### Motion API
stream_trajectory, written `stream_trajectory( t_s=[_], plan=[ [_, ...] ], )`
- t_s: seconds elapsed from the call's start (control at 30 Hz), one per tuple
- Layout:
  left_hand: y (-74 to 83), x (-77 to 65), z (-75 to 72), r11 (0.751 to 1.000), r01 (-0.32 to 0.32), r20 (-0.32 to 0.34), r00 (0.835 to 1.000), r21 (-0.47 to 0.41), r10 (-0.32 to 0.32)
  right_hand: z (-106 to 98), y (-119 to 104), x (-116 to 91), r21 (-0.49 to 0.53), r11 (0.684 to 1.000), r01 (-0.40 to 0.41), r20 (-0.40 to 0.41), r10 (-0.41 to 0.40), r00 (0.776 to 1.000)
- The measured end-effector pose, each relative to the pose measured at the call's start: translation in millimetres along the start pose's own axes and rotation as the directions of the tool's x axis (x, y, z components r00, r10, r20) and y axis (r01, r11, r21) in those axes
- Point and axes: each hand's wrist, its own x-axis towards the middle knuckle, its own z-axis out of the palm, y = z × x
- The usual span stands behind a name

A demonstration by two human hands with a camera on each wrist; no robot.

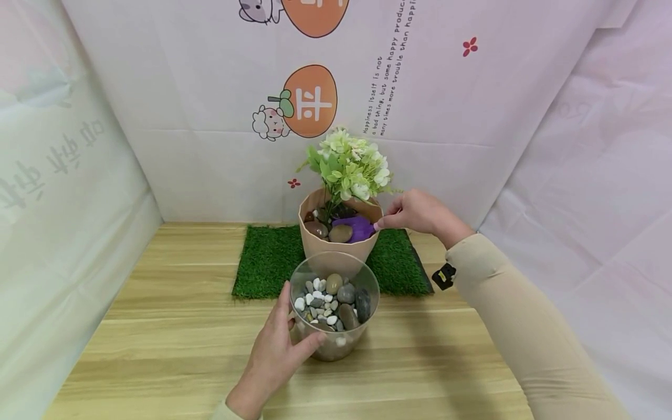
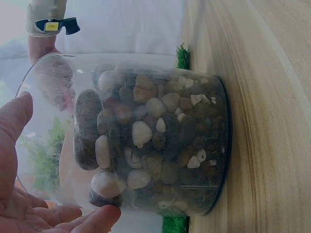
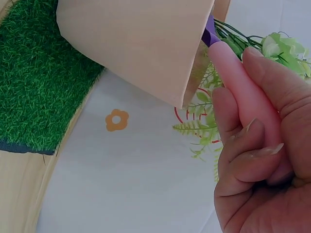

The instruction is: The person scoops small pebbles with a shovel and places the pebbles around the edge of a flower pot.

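My right hand (image 1: 415, 213) grips the pink handle (image 3: 248, 92) of a small garden trowel, fingers wrapped round it. Its purple blade (image 1: 362, 228) lies inside a peach flowerpot (image 1: 336, 249), among large brown and dark stones (image 1: 340, 234). White and pale-green flowers (image 1: 354, 166) with leaves rise from the same pot. In front of it stands a clear container (image 2: 226, 121) holding white, grey and brown pebbles (image 2: 141, 133), with larger stones on top. My left hand (image 1: 275, 344) holds this container by its left side, thumb at the near rim and fingers around the outside.
The flowerpot stands on a mat of artificial grass (image 1: 268, 259) on the wooden table (image 1: 173, 326). White printed cloth (image 1: 430, 105) hangs close behind the pot and along both sides. A black band piece (image 1: 444, 276) is on the right sleeve.
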Motion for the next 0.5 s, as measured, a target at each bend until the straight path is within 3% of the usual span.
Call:
stream_trajectory(
  t_s=[0.5],
  plan=[
    [0.6, -0.3, 0.2, 1.000, -0.002, -0.001, 1.000, -0.009, 0.002, -2.4, 6.8, -3.8, 0.012, 1.000, -0.027, -0.015, 0.027, 1.000]
  ],
)
